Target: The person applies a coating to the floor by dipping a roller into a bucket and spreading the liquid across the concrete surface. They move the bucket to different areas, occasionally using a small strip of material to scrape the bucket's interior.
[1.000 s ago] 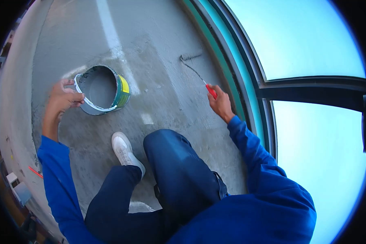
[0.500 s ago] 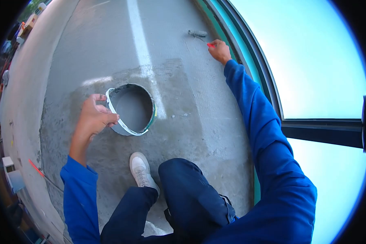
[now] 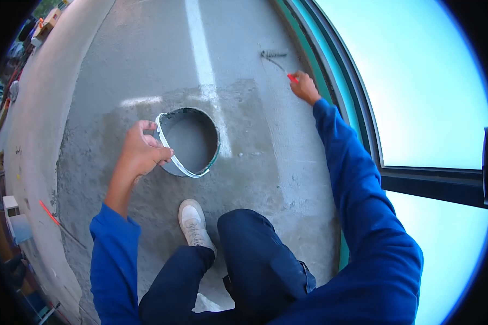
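A round bucket (image 3: 218,142) of smooth grey liquid stands on the floor, left of centre. Its white handle (image 3: 168,154) lies along the left side of the rim, and my left hand (image 3: 144,150) is closed on it. Farther out at the upper right, my right hand (image 3: 306,88) grips the red handle of a roller (image 3: 275,54). The roller's dark, grey-coated head rests on wet-looking grey floor (image 3: 238,32), joined to the handle by a thin bent rod.
A teal and dark window frame (image 3: 358,111) with bright panes runs down the right. Another red-handled tool (image 3: 49,212) lies at the left. Boxes and assorted items line the far left edge. My white shoe (image 3: 192,219) is below the bucket.
The roller and my right hand have moved a little toward me along the floor, and the roller's rod now points differently. The whole view has shifted slightly; my left hand remains on the bucket handle.
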A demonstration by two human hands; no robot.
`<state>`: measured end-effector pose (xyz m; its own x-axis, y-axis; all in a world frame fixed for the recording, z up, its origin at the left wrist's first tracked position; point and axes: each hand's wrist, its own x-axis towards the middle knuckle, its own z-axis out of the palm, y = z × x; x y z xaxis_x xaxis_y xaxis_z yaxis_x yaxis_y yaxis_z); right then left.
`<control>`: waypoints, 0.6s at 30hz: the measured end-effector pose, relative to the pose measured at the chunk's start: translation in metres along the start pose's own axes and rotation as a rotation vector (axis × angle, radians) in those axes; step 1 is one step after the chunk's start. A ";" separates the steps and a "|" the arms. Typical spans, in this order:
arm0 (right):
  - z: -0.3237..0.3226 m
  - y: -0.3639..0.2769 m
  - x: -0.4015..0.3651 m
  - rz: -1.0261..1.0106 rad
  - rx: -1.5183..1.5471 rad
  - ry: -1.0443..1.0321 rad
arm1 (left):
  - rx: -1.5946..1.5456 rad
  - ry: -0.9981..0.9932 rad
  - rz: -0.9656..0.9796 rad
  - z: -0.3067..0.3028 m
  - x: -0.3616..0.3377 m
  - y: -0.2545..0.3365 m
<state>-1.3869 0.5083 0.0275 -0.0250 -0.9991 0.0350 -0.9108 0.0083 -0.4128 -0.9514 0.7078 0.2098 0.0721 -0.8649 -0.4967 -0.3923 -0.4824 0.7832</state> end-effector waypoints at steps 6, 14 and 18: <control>-0.050 0.025 -0.215 0.070 0.132 -0.080 | 0.061 0.021 0.015 0.002 0.003 0.001; -0.127 0.024 -0.516 0.365 0.187 -0.279 | 0.133 -0.017 -0.035 0.001 0.005 0.001; -0.163 0.018 -0.576 0.431 0.125 -0.333 | 0.157 -0.030 -0.047 0.004 0.000 0.008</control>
<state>-1.4562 1.0907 0.1486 -0.2343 -0.8656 -0.4425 -0.7905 0.4346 -0.4317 -0.9581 0.7042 0.2146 0.0674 -0.8364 -0.5439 -0.5281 -0.4924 0.6918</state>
